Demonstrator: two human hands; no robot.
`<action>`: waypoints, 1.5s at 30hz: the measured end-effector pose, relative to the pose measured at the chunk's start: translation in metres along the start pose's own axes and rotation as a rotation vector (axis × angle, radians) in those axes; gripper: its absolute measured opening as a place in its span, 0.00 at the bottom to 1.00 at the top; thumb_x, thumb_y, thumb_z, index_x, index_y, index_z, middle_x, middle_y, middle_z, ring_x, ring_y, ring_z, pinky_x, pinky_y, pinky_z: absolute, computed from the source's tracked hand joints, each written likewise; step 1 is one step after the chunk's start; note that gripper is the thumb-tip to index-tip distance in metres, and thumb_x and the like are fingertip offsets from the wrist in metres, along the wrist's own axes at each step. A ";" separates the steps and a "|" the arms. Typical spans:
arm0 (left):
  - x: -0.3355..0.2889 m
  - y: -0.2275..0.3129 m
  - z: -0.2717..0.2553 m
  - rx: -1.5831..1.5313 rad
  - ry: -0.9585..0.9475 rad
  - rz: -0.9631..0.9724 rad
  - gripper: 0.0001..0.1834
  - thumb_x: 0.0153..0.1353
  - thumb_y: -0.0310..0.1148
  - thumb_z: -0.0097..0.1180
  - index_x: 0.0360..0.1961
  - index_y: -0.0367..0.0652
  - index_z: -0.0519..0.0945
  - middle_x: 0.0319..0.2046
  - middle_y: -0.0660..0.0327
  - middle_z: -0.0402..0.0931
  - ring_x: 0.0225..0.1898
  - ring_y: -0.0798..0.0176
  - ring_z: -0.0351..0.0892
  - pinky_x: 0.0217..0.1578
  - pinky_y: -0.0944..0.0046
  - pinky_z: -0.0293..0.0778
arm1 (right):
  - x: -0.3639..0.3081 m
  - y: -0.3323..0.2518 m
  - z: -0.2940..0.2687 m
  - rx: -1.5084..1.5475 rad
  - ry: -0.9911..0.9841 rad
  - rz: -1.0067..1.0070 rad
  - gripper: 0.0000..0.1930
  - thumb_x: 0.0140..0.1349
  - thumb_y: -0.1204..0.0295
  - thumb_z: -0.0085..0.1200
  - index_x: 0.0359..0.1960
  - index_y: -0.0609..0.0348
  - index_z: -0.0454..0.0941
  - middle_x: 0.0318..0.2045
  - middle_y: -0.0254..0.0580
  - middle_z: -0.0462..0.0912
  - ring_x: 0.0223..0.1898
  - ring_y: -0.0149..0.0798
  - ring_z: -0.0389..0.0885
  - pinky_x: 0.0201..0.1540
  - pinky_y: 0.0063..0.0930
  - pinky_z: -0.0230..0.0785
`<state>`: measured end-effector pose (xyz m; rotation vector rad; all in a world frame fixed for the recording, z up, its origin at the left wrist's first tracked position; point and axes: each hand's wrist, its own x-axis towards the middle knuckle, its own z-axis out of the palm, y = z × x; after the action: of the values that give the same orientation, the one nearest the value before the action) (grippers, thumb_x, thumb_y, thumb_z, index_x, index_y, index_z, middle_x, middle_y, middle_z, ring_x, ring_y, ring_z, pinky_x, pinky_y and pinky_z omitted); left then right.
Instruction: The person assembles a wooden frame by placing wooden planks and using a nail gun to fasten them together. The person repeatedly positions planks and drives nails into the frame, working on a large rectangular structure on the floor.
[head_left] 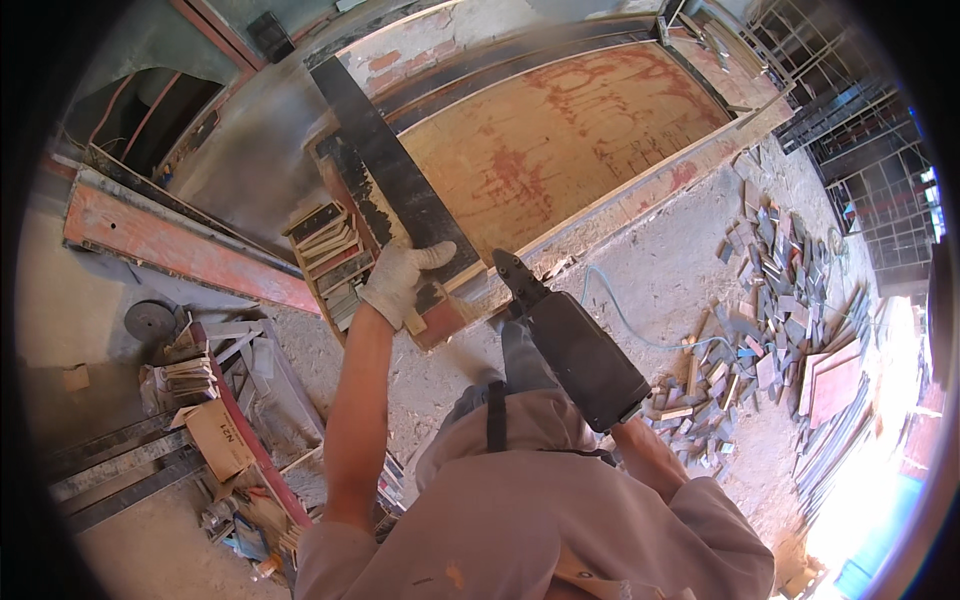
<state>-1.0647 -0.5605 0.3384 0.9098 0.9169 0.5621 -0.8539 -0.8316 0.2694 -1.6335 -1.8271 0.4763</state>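
My left hand (395, 283), in a pale work glove, grips the near end of a long dark board (385, 160). The thumb stretches over the board's top; the other fingers are partly hidden at its left side. The board lies across the left end of a wide wooden panel (560, 140) with reddish stains. A black nail gun (575, 345) with a pointed nose is in my right hand, its nose close to the panel's near left corner. The tool's body hides the fingers, and only my right wrist (645, 455) and forearm show behind it.
A tray of wood strips (330, 245) sits beside my left hand. A teal hose (640, 335) runs over the floor toward a heap of wood offcuts (780, 290) at right. A reddish beam (190, 240), a cardboard box (215, 440) and a metal frame stand at left.
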 end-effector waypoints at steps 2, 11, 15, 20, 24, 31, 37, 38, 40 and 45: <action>0.004 -0.004 0.000 -0.048 -0.010 0.020 0.18 0.64 0.31 0.67 0.53 0.38 0.81 0.47 0.60 0.84 0.48 0.59 0.83 0.53 0.58 0.79 | -0.001 0.000 0.005 -0.018 0.016 -0.015 0.27 0.72 0.69 0.51 0.71 0.63 0.66 0.68 0.53 0.71 0.69 0.48 0.69 0.71 0.40 0.62; 0.040 -0.003 -0.019 -0.163 0.137 0.215 0.17 0.64 0.35 0.68 0.52 0.42 0.83 0.46 0.64 0.84 0.47 0.63 0.82 0.50 0.59 0.77 | -0.004 0.004 0.060 -0.016 0.114 -0.154 0.26 0.72 0.69 0.52 0.70 0.63 0.67 0.67 0.53 0.72 0.67 0.47 0.72 0.69 0.40 0.64; 0.039 -0.005 -0.017 -0.146 0.160 0.226 0.16 0.63 0.34 0.68 0.51 0.45 0.83 0.45 0.65 0.83 0.46 0.63 0.80 0.50 0.59 0.76 | -0.001 0.007 0.082 -0.013 0.160 -0.205 0.26 0.72 0.69 0.52 0.70 0.63 0.68 0.66 0.53 0.73 0.67 0.47 0.73 0.69 0.40 0.65; 0.040 -0.001 -0.013 -0.169 0.180 0.179 0.16 0.63 0.32 0.68 0.51 0.46 0.82 0.46 0.63 0.83 0.47 0.60 0.81 0.50 0.56 0.77 | 0.002 0.009 0.096 -0.018 0.205 -0.244 0.25 0.72 0.69 0.53 0.69 0.63 0.68 0.66 0.53 0.74 0.66 0.46 0.74 0.68 0.39 0.67; 0.038 0.000 -0.015 -0.185 0.173 0.136 0.16 0.65 0.31 0.66 0.53 0.44 0.82 0.46 0.59 0.84 0.47 0.56 0.84 0.51 0.52 0.81 | 0.005 0.008 0.101 -0.011 0.217 -0.261 0.24 0.72 0.69 0.53 0.67 0.63 0.70 0.63 0.52 0.75 0.64 0.45 0.75 0.66 0.39 0.68; 0.034 0.005 -0.020 -0.060 0.140 0.142 0.20 0.64 0.34 0.67 0.57 0.45 0.80 0.47 0.61 0.83 0.47 0.57 0.82 0.52 0.54 0.78 | -0.001 0.006 0.088 0.047 0.178 -0.202 0.20 0.70 0.70 0.56 0.62 0.62 0.73 0.57 0.50 0.78 0.57 0.42 0.77 0.59 0.36 0.70; 0.035 0.017 -0.043 0.002 0.201 0.085 0.21 0.65 0.42 0.67 0.56 0.48 0.79 0.47 0.64 0.81 0.48 0.62 0.79 0.50 0.58 0.74 | -0.013 0.012 0.042 0.270 0.068 0.070 0.17 0.69 0.72 0.58 0.57 0.61 0.77 0.52 0.47 0.80 0.51 0.40 0.79 0.53 0.34 0.73; 0.043 0.025 -0.042 -0.010 0.199 0.110 0.21 0.64 0.43 0.68 0.55 0.49 0.80 0.46 0.64 0.80 0.46 0.63 0.79 0.48 0.57 0.73 | -0.012 0.016 0.028 0.318 0.069 0.139 0.16 0.68 0.72 0.58 0.56 0.61 0.77 0.51 0.47 0.80 0.51 0.40 0.80 0.52 0.34 0.73; 0.055 0.036 -0.066 0.007 0.241 0.116 0.21 0.64 0.44 0.69 0.54 0.49 0.80 0.45 0.65 0.81 0.46 0.63 0.79 0.47 0.57 0.73 | -0.001 0.024 0.011 0.459 0.031 0.266 0.15 0.68 0.72 0.59 0.55 0.61 0.79 0.49 0.46 0.81 0.49 0.39 0.80 0.50 0.33 0.74; 0.126 0.064 -0.076 0.001 0.345 0.112 0.22 0.62 0.46 0.70 0.52 0.48 0.81 0.41 0.66 0.82 0.42 0.64 0.80 0.44 0.58 0.75 | 0.067 0.054 -0.049 0.633 0.016 0.472 0.12 0.67 0.73 0.61 0.51 0.60 0.81 0.44 0.44 0.83 0.44 0.37 0.82 0.45 0.31 0.75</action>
<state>-1.0684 -0.4018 0.3169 0.8837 1.1809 0.8319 -0.7828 -0.7647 0.2855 -1.5742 -1.0887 1.1118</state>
